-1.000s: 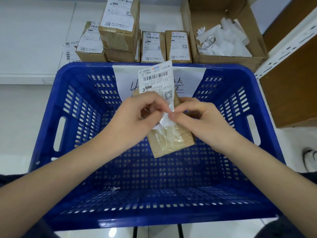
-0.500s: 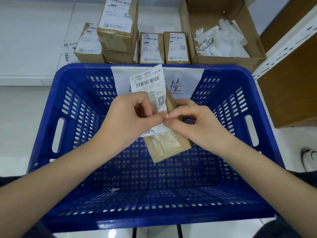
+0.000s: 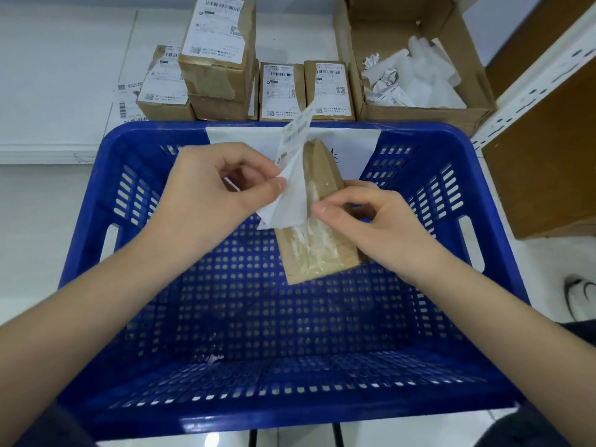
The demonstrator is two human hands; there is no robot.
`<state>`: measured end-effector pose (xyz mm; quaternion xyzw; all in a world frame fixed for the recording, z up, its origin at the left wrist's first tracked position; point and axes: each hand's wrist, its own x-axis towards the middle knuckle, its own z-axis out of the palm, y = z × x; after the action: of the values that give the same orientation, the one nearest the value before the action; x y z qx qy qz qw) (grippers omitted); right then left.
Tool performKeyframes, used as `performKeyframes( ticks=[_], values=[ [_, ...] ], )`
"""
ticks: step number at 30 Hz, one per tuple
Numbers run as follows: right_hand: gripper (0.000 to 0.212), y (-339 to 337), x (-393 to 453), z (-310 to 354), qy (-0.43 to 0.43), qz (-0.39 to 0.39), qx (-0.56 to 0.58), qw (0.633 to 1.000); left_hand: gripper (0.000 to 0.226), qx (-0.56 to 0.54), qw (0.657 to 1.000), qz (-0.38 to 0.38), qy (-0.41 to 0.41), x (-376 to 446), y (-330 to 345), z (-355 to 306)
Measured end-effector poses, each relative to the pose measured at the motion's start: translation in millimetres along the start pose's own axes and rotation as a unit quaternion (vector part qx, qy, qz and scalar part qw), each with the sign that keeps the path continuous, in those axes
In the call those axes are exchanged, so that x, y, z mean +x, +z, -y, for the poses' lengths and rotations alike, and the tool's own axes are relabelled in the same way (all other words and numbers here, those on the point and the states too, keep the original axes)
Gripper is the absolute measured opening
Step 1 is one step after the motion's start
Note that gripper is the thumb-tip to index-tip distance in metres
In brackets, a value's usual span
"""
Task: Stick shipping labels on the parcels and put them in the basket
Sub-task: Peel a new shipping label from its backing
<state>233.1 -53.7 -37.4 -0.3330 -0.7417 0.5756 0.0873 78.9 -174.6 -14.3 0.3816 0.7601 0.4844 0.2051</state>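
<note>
The label [image 3: 292,175] is being pinched near its lower part between the thumb and curled fingers of the left hand [image 3: 209,195], with the upper, printed end standing free and tilted away over the basket's far rim. What looks like a white backing sheet is being held at the same pinch; whether it is fully separated cannot be told. The parcel [image 3: 317,227], a flat brown box with a taped face, is being gripped along its right edge by the curled fingers and thumb of the right hand [image 3: 364,221], and is being held tilted above the blue basket [image 3: 129,285], clear of its floor.

Several risks are being run, as judged from this pose. The free end of the label is being left unsupported, so it could curl and stick to itself or to the fingers. If it is being laid down from one corner only, it could land skewed or creased over the glossy tape. The parcel is being held by one edge, so pressing on it could tip it or let it slip into the basket unlabelled. Labelled boxes [image 3: 280,91] are being kept beyond the basket, beside a carton of discarded paper [image 3: 416,82].
</note>
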Motion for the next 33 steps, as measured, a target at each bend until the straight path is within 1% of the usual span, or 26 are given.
performKeyframes(
  ticks=[2,4,8,11,14,19,22,26,33],
  values=[
    [0.039,0,2,1,-0.007,-0.004,0.009,1.000,0.012,0.009,1.000,0.015,0.009,-3,2,0],
    [0.040,-1,3,2,-0.019,-0.004,0.016,1.000,0.009,0.017,0.999,0.042,0.010,-8,7,2],
    [0.032,-2,4,1,-0.027,-0.002,0.023,0.999,0.004,0.029,0.997,0.074,0.018,-15,16,7],
    [0.016,-3,5,-1,-0.021,-0.001,0.017,1.000,0.002,0.041,0.996,0.078,0.017,-16,16,8],
    [0.010,-4,8,-3,-0.011,-0.014,0.013,1.000,0.004,0.063,0.995,0.071,0.009,-13,16,11],
    [0.010,-5,9,-3,0.001,-0.031,0.017,0.999,0.005,0.083,0.995,0.047,-0.012,-8,14,14],
    [0.012,-7,10,-1,0.002,-0.037,0.017,0.999,0.004,0.077,0.996,0.037,-0.019,-3,10,15],
    [0.013,-14,12,1,0.011,-0.039,0.016,0.999,0.003,0.065,0.997,0.031,-0.007,2,4,15],
    [0.010,-30,13,10,0.023,-0.051,0.010,0.998,0.006,0.057,0.998,0.001,-0.019,9,-9,8]
  ],
)
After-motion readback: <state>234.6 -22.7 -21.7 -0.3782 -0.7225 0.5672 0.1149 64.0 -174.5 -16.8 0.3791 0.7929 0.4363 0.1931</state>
